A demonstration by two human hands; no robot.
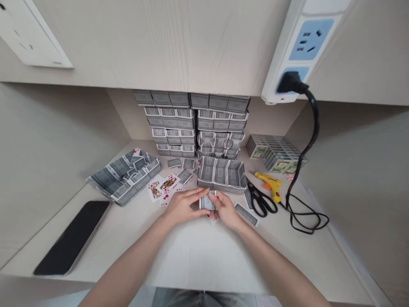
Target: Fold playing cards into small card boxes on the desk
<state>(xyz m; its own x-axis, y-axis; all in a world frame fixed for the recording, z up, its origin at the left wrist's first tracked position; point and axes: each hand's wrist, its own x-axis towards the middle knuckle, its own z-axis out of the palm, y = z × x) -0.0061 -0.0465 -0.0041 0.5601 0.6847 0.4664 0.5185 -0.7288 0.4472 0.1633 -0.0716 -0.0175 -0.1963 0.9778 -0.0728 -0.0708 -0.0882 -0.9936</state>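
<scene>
Between my two hands is a small stack of playing cards [207, 202], patterned grey backs facing up. My left hand [182, 206] grips its left side, thumb at the near edge and fingers along the far edge. My right hand [226, 209] pinches the right side, with the thumb lying on top. A red-marked card face shows just below the stack. Right behind my hands stands an open box made of playing cards [222, 174]. Loose face-up cards [162, 187] lie beyond my left hand, and a face-down card [246, 214] lies beside my right.
To the left are a card-built tray [128, 179] holding loose cards and a black phone [72, 238]. Stacked card boxes [174, 121] stand at the back. On the right lie black scissors [260, 201], a yellow glue gun [270, 184], its cord and packed card decks [276, 153]. A power strip [303, 47] hangs above.
</scene>
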